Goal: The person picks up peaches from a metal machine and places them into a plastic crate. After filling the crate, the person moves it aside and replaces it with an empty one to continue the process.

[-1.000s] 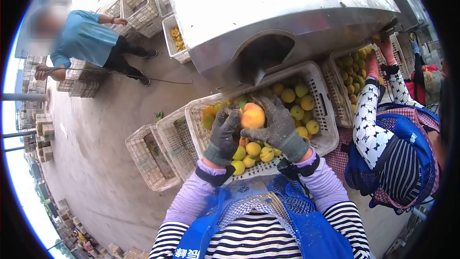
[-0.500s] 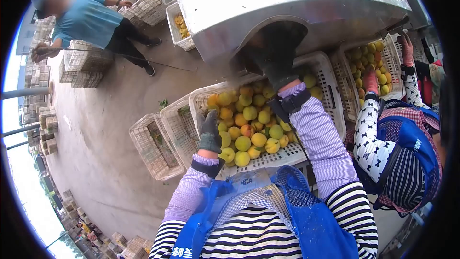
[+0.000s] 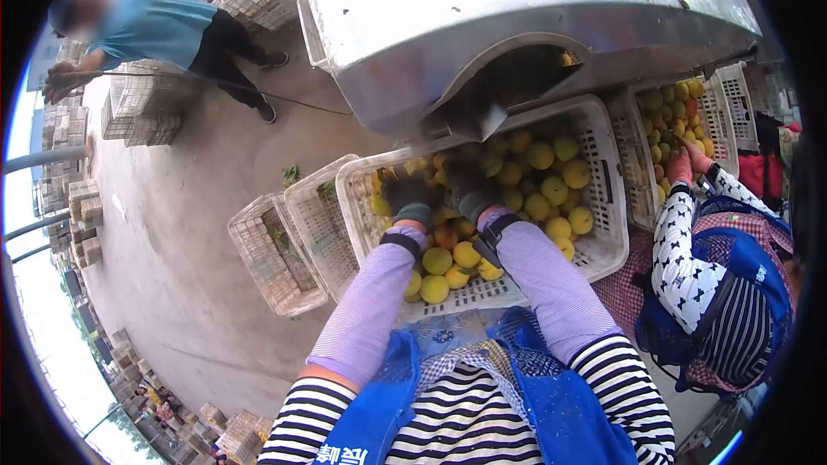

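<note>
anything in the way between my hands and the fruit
Nothing visible: your left hand and right hand are down at the fruit inside the white crate. The metal spout hangs over its far edge, beyond them.

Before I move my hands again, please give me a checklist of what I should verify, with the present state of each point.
1. Left hand and right hand are inside the crate: ok.
2. Both hands wear gloves: ok.
3. A fruit is gripped: cannot tell, the fingers are in shadow.
4. Crate sits beneath the opening of the machine: ok.
5. Co-worker's hands are away from yours, at the neighbouring crate: ok.
</note>
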{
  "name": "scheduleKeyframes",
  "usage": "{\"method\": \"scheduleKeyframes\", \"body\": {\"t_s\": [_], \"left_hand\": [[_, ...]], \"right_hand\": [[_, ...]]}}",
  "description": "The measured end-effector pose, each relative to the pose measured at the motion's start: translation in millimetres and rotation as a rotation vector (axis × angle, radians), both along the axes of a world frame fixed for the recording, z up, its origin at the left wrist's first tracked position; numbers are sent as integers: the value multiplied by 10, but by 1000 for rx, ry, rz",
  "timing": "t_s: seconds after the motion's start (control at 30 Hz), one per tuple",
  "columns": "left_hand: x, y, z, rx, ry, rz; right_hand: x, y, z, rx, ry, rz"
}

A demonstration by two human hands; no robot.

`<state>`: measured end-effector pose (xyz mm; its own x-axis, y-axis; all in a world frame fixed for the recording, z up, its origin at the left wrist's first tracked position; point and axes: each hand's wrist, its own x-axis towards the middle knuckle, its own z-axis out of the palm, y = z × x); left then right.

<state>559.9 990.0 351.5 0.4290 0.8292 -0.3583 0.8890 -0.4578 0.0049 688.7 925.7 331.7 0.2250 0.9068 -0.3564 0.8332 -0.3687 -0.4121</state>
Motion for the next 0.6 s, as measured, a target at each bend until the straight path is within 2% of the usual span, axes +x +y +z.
{"method": "scheduleKeyframes", "body": {"t_s": [0.1, 0.13, 0.17, 0.2, 0.23, 0.3, 0.33, 0.4, 0.5, 0.53, 0.6], "left_hand": [[-38, 18, -1114, -260, -225, -16], [-11, -32, -778, -289, -260, -66], [-12, -104, -89, -313, -296, -120], [-24, -157, 319, -336, -332, -179], [-72, -158, 298, -518, -588, -61], [-179, -145, 219, -886, -1080, 189], [-148, -202, 446, -961, -1164, 232], [-132, -349, 1203, -1104, -1329, 330], [-235, -410, 1413, -1178, -1359, 395], [-259, -418, 1413, -1197, -1386, 409], [-276, -404, 1458, -1204, -1376, 386]], "right_hand": [[90, -167, 142, 20, 148, -109], [158, -263, 157, 53, 213, -170], [252, -413, 132, 134, 306, -276], [300, -531, 125, 216, 398, -385], [321, -608, 300, 232, 583, -443], [342, -749, 1015, 266, 964, -561], [297, -786, 1260, 293, 1072, -593], [144, -842, 1613, 345, 1297, -641], [70, -953, 1737, 416, 774, -453], [82, -963, 1784, 469, 673, -382], [30, -945, 1945, 579, 705, -416]]}}
